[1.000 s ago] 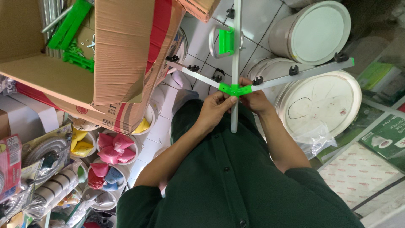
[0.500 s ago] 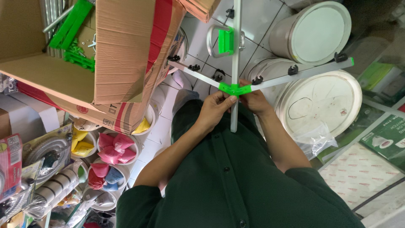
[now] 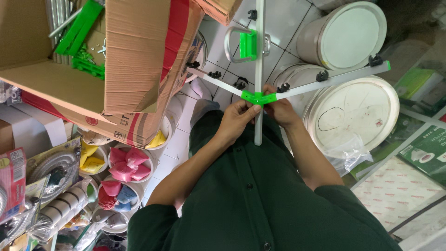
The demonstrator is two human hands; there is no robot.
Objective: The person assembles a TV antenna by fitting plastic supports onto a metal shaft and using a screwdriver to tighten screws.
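Both hands, left hand [image 3: 239, 118] and right hand [image 3: 278, 108], grip the green joint [image 3: 260, 98]; buckets [image 3: 357, 109] behind, seemingly touching.

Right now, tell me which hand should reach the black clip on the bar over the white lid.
Right, probably: the right hand grips the green joint beside that bar, nearer the clip than the left hand.

The right hand [image 3: 280, 110] sits mostly behind the white upright bar [image 3: 259, 69], its fingertips hidden under the green centre joint [image 3: 260, 98]. The left hand's [image 3: 238, 119] palm faces away, so its grip on the joint cannot be judged. Above the fingers, the bar runs off the top edge. The small black clips [image 3: 322, 75] along the arms are too small to make out.
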